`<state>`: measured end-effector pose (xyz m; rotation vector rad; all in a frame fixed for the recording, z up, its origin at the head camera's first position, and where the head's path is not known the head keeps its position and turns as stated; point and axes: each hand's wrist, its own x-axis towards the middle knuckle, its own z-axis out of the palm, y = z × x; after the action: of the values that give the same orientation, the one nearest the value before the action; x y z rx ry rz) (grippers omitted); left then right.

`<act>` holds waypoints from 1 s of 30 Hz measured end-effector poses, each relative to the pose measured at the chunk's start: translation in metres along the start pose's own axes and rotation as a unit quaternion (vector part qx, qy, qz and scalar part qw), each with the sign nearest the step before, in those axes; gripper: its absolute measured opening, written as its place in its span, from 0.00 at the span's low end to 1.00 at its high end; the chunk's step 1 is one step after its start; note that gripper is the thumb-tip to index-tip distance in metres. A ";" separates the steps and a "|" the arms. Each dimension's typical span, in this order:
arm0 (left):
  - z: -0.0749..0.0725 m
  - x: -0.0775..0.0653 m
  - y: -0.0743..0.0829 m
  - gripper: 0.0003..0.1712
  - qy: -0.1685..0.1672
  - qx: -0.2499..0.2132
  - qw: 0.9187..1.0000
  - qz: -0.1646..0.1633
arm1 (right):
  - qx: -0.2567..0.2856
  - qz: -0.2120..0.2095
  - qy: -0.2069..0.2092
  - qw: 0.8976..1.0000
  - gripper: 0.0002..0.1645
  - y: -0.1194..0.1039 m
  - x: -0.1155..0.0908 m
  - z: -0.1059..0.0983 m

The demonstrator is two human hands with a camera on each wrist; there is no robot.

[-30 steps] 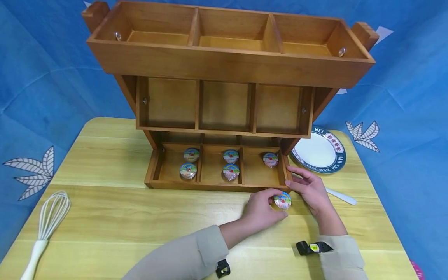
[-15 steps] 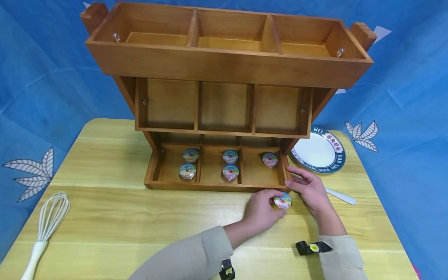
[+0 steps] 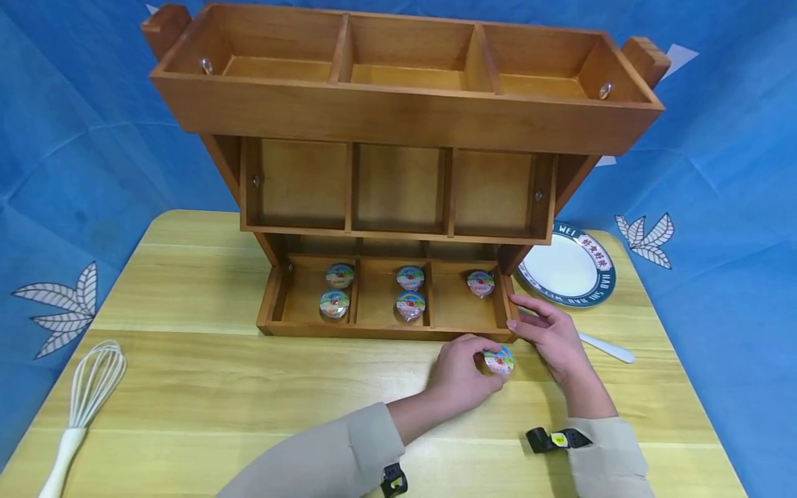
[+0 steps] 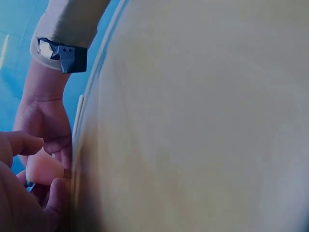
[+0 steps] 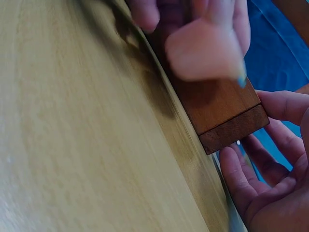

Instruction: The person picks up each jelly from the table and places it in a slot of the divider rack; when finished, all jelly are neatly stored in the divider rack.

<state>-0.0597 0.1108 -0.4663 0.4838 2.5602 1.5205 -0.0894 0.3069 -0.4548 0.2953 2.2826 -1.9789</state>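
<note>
My left hand point(image 3: 463, 373) pinches a small jelly cup point(image 3: 500, 361) with a colourful printed lid. It is held just in front of the bottom tray's right corner. In the right wrist view the jelly cup point(image 5: 205, 50) looks pale pink and blurred, hanging from the fingertips. My right hand point(image 3: 557, 339) rests its fingertips against the right end of the wooden bottom tray point(image 3: 373, 333). Several jelly cups lie in that tray: two in the left compartment, two in the middle, and one jelly cup point(image 3: 481, 283) at the back of the right compartment.
Above the bottom tray, the wooden rack has a middle tray point(image 3: 398, 234) and a top tray point(image 3: 405, 117), each divided in three. A plate point(image 3: 566, 266) lies behind my right hand, a white handle point(image 3: 607, 347) beside it. A whisk point(image 3: 93, 387) lies at the left.
My left hand and the jelly cup have shifted slightly left and down, a little away from the tray corner. My right hand stays where it was.
</note>
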 end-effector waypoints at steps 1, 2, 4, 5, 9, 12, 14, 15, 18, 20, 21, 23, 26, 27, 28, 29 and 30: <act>-0.003 -0.001 0.002 0.22 -0.002 -0.004 1.000 0.000 | 0.000 0.001 0.000 1.000 0.32 0.000 0.000 0.000; -0.005 -0.001 0.004 0.22 -0.004 -0.009 1.000 0.003 | -0.001 0.001 0.000 1.000 0.32 0.000 0.000 0.000; -0.011 -0.002 0.008 0.22 -0.007 -0.026 1.000 0.008 | -0.002 0.004 0.000 1.000 0.32 -0.001 -0.001 0.000; -0.013 -0.002 0.010 0.22 -0.009 -0.036 0.999 0.011 | -0.003 0.005 0.000 1.000 0.32 -0.001 -0.001 -0.001; -0.023 -0.001 0.020 0.22 -0.016 -0.092 0.995 0.027 | -0.007 0.007 0.002 1.000 0.33 -0.002 -0.002 -0.001; -0.031 0.004 0.026 0.22 -0.010 -0.116 0.992 0.041 | -0.006 0.004 0.002 1.000 0.33 -0.002 -0.001 -0.001; -0.035 0.009 0.029 0.22 0.004 -0.115 0.992 0.050 | -0.002 0.000 0.000 1.000 0.32 -0.001 -0.001 -0.001; -0.037 0.013 0.030 0.21 0.009 -0.116 0.992 0.054 | 0.002 -0.002 -0.002 1.000 0.32 0.000 0.000 -0.001; -0.043 0.025 0.031 0.21 0.024 -0.117 0.991 0.058 | 0.014 -0.006 -0.006 1.000 0.31 0.001 0.001 -0.001; -0.046 0.034 0.030 0.21 0.031 -0.115 0.991 0.055 | 0.019 -0.006 -0.007 1.000 0.31 0.001 0.001 -0.001; -0.048 0.038 0.029 0.21 0.033 -0.114 0.992 0.053 | 0.020 -0.006 -0.006 1.000 0.31 0.000 0.001 0.000; -0.049 0.046 0.026 0.22 0.037 -0.107 0.993 0.044 | 0.017 -0.004 -0.004 1.000 0.32 0.000 0.000 0.000; -0.049 0.057 0.020 0.22 0.041 -0.082 0.995 0.029 | 0.008 -0.001 0.000 1.000 0.32 -0.001 0.000 0.000; -0.048 0.060 0.019 0.23 0.040 -0.074 0.996 0.023 | 0.005 0.000 0.000 1.000 0.32 -0.001 0.000 0.000; -0.047 0.064 0.017 0.23 0.040 -0.065 0.997 0.018 | 0.004 0.001 0.001 1.000 0.32 -0.001 0.000 0.000; -0.045 0.067 0.015 0.23 0.041 -0.056 0.998 0.013 | 0.004 0.002 0.002 1.000 0.32 -0.001 0.000 0.000; -0.044 0.070 0.014 0.24 0.041 -0.048 0.998 0.008 | 0.003 0.003 0.002 1.000 0.32 -0.001 0.000 0.000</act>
<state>-0.1340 0.1039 -0.4294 0.4398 2.5334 1.6920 -0.0891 0.3070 -0.4540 0.3060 2.2770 -1.9845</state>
